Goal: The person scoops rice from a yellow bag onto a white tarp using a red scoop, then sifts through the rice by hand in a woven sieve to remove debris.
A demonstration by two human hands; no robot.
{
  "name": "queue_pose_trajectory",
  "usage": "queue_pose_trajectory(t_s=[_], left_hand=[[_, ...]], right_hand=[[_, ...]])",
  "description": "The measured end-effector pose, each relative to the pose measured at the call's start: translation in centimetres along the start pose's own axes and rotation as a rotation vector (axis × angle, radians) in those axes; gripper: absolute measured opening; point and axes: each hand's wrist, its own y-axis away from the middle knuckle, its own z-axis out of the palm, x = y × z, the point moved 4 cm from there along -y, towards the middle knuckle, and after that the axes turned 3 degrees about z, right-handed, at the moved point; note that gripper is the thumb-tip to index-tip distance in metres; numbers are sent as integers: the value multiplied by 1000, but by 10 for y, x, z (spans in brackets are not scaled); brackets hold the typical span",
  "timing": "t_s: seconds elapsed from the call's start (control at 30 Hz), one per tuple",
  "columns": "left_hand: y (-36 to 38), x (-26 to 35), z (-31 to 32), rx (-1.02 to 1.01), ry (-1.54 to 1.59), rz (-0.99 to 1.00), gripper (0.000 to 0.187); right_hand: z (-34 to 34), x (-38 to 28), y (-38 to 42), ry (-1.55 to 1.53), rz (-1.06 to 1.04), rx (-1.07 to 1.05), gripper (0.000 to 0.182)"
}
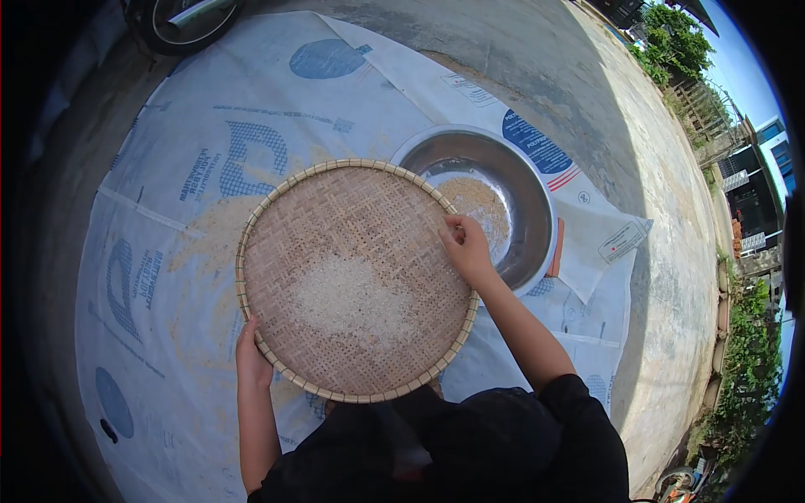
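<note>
A round woven bamboo tray (277, 235) is held level in front of me, with a patch of white rice (348, 298) lying near its middle. My left hand (250, 356) grips the tray's near-left rim from below. My right hand (465, 247) is over the tray's right rim, fingers pinched together; whether something is between them is too small to tell. Just behind that hand stands a large metal basin (528, 180) with a heap of brownish grain (482, 205) in it.
White printed sacks (210, 134) are spread over the concrete ground under the tray and basin, dusted with husks at the left. A wheel (180, 21) shows at the top left. A concrete road, fence and bushes lie to the right.
</note>
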Motion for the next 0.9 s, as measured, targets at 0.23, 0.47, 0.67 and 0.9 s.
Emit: queue_pose_trajectory(t_s=[0.23, 0.47, 0.67, 0.9], left_hand=[[7, 5, 8, 28, 24, 1, 40], [4, 1, 2, 44, 32, 12, 37], [5, 2, 3, 61, 22, -13, 40], [5, 2, 4, 53, 26, -25, 38]], right_hand=[[82, -63, 71, 35, -537, -746, 18], [106, -57, 79, 124, -503, -802, 12], [107, -58, 76, 121, -493, -771, 9], [109, -59, 76, 174, -479, -746, 7]])
